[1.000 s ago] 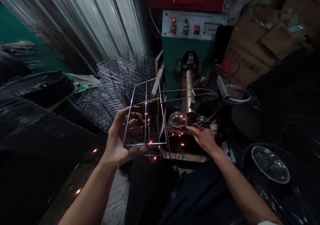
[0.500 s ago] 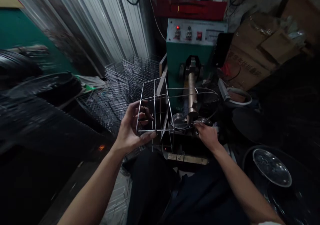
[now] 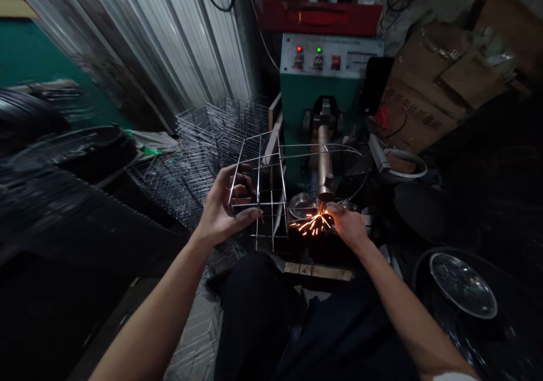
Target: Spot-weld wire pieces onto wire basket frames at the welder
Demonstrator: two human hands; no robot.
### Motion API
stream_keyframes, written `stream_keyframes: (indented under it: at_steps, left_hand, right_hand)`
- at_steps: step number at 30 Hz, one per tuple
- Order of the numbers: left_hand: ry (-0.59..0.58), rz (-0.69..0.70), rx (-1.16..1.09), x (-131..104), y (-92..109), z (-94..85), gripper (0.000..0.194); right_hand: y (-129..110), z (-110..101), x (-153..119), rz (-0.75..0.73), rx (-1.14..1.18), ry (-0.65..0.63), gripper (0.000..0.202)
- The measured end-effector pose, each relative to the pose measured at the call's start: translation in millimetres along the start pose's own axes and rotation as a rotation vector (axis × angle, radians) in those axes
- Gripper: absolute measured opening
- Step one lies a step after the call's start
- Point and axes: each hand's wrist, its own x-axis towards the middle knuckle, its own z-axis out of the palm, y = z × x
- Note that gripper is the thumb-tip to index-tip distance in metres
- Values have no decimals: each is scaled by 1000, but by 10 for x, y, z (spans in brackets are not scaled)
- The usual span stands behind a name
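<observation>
My left hand (image 3: 224,203) grips a wire frame (image 3: 258,203) of thin bright metal rods by its left side, fingers curled round it. Long curved wires of the frame run right, past the copper-coloured electrode arm (image 3: 324,163) of a spot welder (image 3: 292,107). Right at the electrode tip, my right hand (image 3: 348,224) is closed in a pinch on a metal wire, whose end its fingers partly hide. Orange sparks (image 3: 314,223) spray left and down from the contact point beside those fingertips. Red and green lamps glow on the welder's panel.
Stacked wire racks (image 3: 212,138) stand behind my left hand. A round metal dish (image 3: 302,206) sits by the electrode. To the right are a cardboard box (image 3: 418,107) and a shiny oval lid (image 3: 463,285). A red metal box (image 3: 318,18) rests atop the welder.
Sparks have appeared at the electrode tip, and the green lamp has lit. The wire frame has shifted and tilted slightly in my left hand. My right hand has stayed almost in place.
</observation>
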Motion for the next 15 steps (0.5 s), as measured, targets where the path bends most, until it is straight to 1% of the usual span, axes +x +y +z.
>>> stream_keyframes:
  at_steps: [3, 5, 8, 9, 11, 13, 15]
  left_hand:
    - [1, 0, -22, 19, -64, -34, 83]
    - [1, -11, -53, 10, -80, -53, 83]
    - [-3, -24, -85, -58, -15, -63, 78]
    - [-10, -25, -91, -96, 30, -63, 77]
    - [-29, -16, -105, -195, 139, -63, 77]
    - [-54, -18, -113, -317, 254, -77, 79]
    - [-67, -26, -113, -454, 364, -116, 80]
  right_hand:
    - [-11, -16, -3, 12, 23, 17, 40]
    - [-12, -63, -54, 10, 52, 18, 36]
    - [-20, -245, -267, 18, 121, 39, 32]
    - [-32, -351, -379, 8, 145, 35, 32]
    - [-82, -646, -655, -68, 205, -2, 33]
    - [-179, -1022, -986, -229, 302, -63, 36]
    - [-323, -1394, -1339, -403, 429, -123, 46]
